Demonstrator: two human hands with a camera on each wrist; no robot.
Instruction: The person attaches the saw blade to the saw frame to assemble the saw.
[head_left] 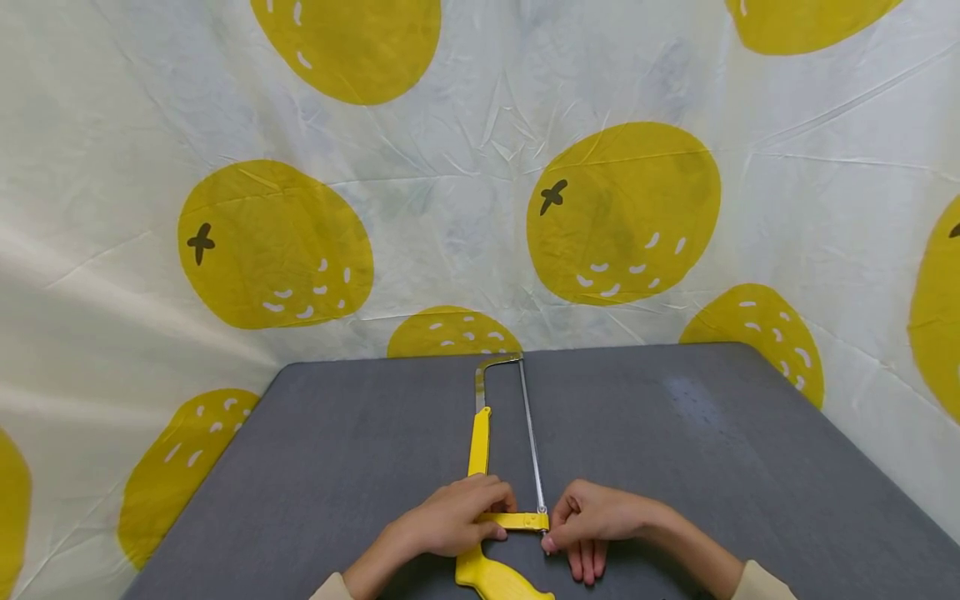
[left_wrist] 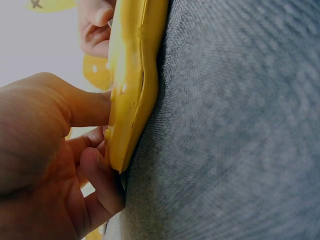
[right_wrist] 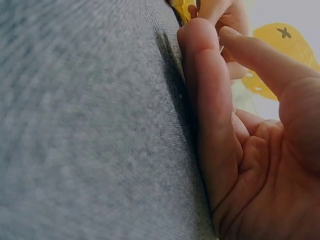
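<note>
While your left hand (head_left: 453,517) lies across the frame of a single hacksaw with a bright yellow body and silver metal parts (head_left: 480,442), its thumb and fingers bend in around the short yellow crossbar (head_left: 517,522). Your right hand (head_left: 596,512) has thumb and forefinger brought together on the slim metal end (head_left: 546,542) just past that crossbar, its other fingers reaching down to the tabletop. You have two hands on one tool, and one cream sleeve cuff (head_left: 332,587) shows at each forearm.

The saw lies on the table between your arms, pointing away from you. Its smooth, curved yellow handle (head_left: 498,577) is nearest you; a straight yellow bar runs forward from your left hand into one silver, bent front arm (head_left: 482,383). One narrow, straight silver blade (head_left: 531,433) spans from that arm back to the crossbar.

Beneath it you have one dark grey, fabric-covered table (head_left: 360,450) with rounded far corners and one pale patch. Beyond hangs white, creased cloth (head_left: 450,225) printed with nine yellow fruits, whole or partly in your head view.
</note>
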